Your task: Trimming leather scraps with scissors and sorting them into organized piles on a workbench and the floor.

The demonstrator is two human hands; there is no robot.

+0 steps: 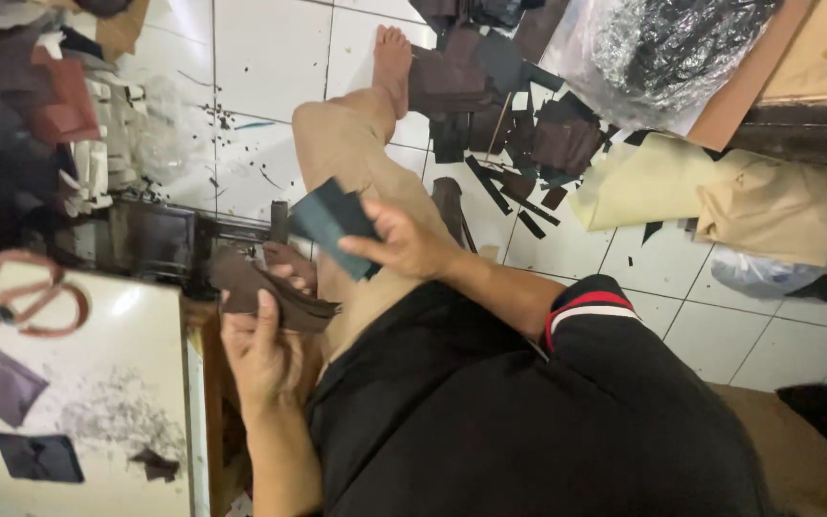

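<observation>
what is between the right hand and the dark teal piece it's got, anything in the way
Nothing visible. The right hand already grips the dark teal piece directly, above the person's leg. The left hand holds a brown piece lower down and beside it, not between them.

Hands: left (pixel 258 349) on brown piece (pixel 265 287), right (pixel 404 239) on dark-blue piece (pixel 335 222)

Just one view here — a head-worn cam looking steeply down at the wearer's lap, close in on both hands, with the white tiled floor (pixel 270 57) beyond.
</observation>
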